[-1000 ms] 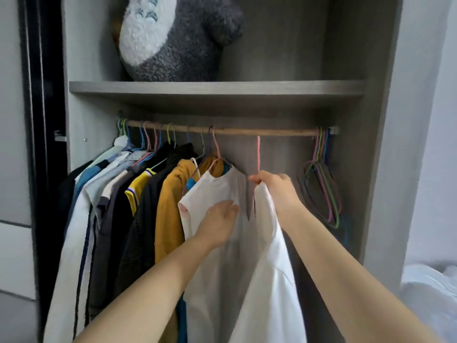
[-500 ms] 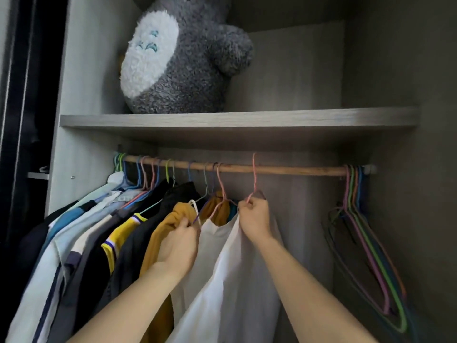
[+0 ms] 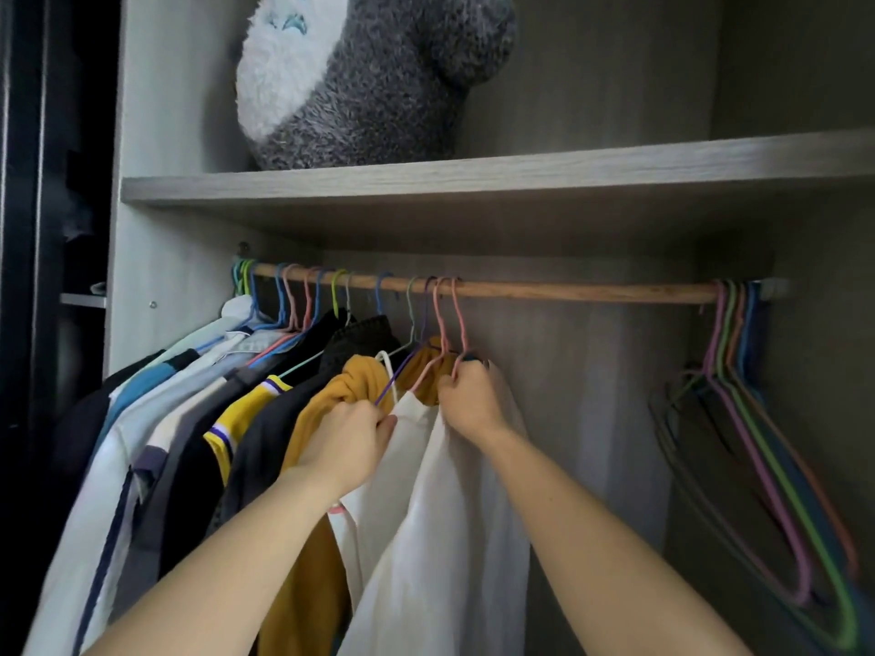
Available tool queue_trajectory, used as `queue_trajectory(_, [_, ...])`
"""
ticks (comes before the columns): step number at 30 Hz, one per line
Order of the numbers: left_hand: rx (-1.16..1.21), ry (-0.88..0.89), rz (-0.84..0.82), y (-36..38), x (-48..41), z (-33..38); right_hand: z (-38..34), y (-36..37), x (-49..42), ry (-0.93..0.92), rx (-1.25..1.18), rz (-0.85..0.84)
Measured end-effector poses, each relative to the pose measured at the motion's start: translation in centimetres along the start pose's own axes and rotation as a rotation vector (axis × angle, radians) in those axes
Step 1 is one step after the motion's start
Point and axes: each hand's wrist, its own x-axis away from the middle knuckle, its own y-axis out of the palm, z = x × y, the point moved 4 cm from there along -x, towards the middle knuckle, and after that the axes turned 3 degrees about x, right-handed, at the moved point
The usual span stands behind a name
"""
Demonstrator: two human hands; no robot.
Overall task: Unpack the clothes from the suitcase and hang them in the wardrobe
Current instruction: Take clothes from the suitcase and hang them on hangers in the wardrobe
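Here the right hand [image 3: 471, 400] pinches a pink hanger [image 3: 460, 324] hooked on the rod [image 3: 568, 292]. The left hand [image 3: 352, 442], at its eight o'clock, grips the white shirt [image 3: 440, 537] hanging below. The shirt's bottom is cut off.

Matt wooden rail [image 3: 568, 292], woodgrain shelf [image 3: 473, 175], fuzzy plush toy [image 3: 369, 87], smooth white cloth shirt [image 3: 450, 537].

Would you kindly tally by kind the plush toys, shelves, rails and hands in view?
Plush toy: 1
Shelf: 1
Rail: 1
Hands: 2, left hand pinching white garment, right hand gripping pink hanger
Total: 5
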Motion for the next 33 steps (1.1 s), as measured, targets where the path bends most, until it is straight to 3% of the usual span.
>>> queue_trajectory(4, [0.065, -0.024, -0.024, -0.2, -0.2, 0.5, -0.5, 1.3, -0.3, -0.012, 0.053, -0.051])
queue_trajectory(9, [0.093, -0.028, -0.016, -0.4, 0.0, -0.2, 0.0, 3.2, 0.5, -0.032, -0.198, -0.138])
queue_trajectory(11, [0.181, -0.029, 0.040, -0.7, 1.1, -0.5, -0.3, 3.3, 1.2, -0.042, -0.262, -0.065])
queue_trajectory(13, [0.340, -0.067, 0.124, -0.7, 3.0, -1.4, -0.8, 2.8, 2.1, -0.079, -0.265, 0.114])
queue_trajectory(15, [0.413, -0.119, 0.252, -0.8, 5.7, -2.5, -2.3, 3.0, 3.5, -0.193, -0.238, 0.203])
queue_trajectory(18, [0.457, -0.174, 0.386, -1.1, 10.4, -4.7, -5.4, 5.4, 6.2, -0.402, -0.250, 0.185])
queue_trajectory(22, [0.328, -0.305, 0.369, -2.0, 18.7, -9.5, -9.1, 9.7, 12.0, -0.617, -0.265, 0.145])
queue_trajectory(25, [0.205, -0.509, 0.263, -2.8, 27.0, -14.3, -10.7, 14.7, 18.1, -0.723, -0.245, 0.016])
queue_trajectory(29, [0.013, -0.803, 0.068, -5.3, 40.6, -19.9, -12.1, 23.5, 29.1, -0.668, -0.189, -0.454])
queue_trajectory(33, [-0.091, -1.046, -0.090, -7.5, 52.2, -22.8, -12.9, 29.9, 39.8, -0.678, 0.002, -0.805])
